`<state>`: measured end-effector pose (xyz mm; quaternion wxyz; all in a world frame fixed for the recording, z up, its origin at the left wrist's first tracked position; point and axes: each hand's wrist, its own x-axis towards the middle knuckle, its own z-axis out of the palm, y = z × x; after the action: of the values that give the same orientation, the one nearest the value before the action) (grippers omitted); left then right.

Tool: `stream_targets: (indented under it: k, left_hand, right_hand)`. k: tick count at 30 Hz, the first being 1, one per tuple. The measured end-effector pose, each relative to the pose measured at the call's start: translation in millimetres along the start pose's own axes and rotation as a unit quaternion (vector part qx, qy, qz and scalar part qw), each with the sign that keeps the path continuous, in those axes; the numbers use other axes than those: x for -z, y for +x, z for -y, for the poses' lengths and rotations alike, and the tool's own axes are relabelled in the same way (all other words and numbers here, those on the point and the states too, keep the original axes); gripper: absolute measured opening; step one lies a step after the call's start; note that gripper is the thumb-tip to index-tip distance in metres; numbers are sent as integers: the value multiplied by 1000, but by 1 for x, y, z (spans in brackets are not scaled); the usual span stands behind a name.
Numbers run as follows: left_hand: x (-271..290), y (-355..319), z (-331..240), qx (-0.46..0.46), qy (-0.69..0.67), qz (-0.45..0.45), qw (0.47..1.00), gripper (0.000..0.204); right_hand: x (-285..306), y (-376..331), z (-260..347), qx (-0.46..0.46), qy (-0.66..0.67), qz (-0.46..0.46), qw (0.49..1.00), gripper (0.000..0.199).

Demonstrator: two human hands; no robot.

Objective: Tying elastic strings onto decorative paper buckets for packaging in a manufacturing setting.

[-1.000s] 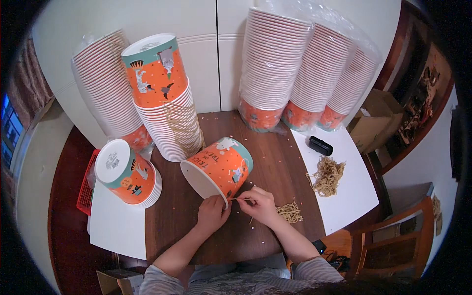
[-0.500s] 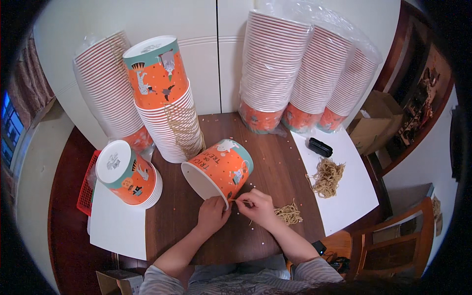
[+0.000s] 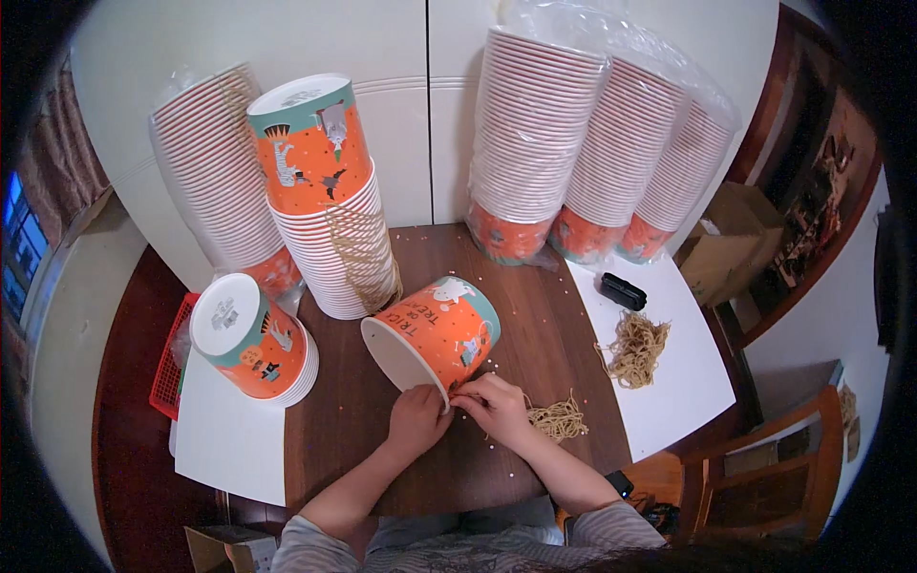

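Note:
An orange paper bucket (image 3: 441, 329) with a teal base band and cartoon figures lies tilted on its side, its open white-rimmed mouth turned toward my left. My left hand (image 3: 416, 416) grips the near lower edge of its rim, with some fingers hidden in the opening. Pinched at the bucket's wall beside the rim, my right hand (image 3: 493, 405) almost touches the left fingertips. It holds the end of a thin tan cord, now mostly hidden by the fingers. A loose bundle of tan cords (image 3: 559, 418) lies just right of the right hand.
Nested buckets (image 3: 334, 253) with cords draped over them rise at the back left; a shorter stack (image 3: 258, 339) stands nearer. Plastic-wrapped stacks (image 3: 535, 134) line the back right. A black object (image 3: 623, 290) and a bigger cord pile (image 3: 638, 350) rest on the right white sheet.
My right hand has moved slightly left, in against the rim, and the cord stretch seen between the hands is now covered. Part of the bucket's apparent shift comes with the whole view.

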<state>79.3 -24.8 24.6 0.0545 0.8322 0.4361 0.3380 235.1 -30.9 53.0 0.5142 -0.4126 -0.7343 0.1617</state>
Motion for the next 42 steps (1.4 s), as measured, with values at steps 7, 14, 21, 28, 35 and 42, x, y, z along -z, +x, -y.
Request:
stream_targets:
  k: [7, 14, 21, 28, 35, 42]
  left_hand:
    - [-1, -2, 2, -1, -3, 3, 1000, 24]
    - [-3, -4, 5, -14, 10, -4, 1000, 22]
    - [4, 2, 4, 66, -247, 5, 967, 24]
    - [7, 7, -2, 119, -225, 7, 967, 23]
    - [10, 8, -3, 36, -138, 26, 990, 16]
    - [22, 21, -14, -17, -101, 1, 995, 8]
  right_hand:
    - [-2, -3, 3, -12, 3, 18, 1000, 16]
    - [-5, -3, 8, -17, -1, 13, 1000, 20]
    - [-6, -3, 10, -48, -11, -25, 998, 19]
    - [-5, -1, 13, -64, -3, -30, 997, 19]
    - [-3, 0, 15, -67, -12, -12, 998, 23]
    - [-3, 6, 16, -77, -3, -26, 997, 19]
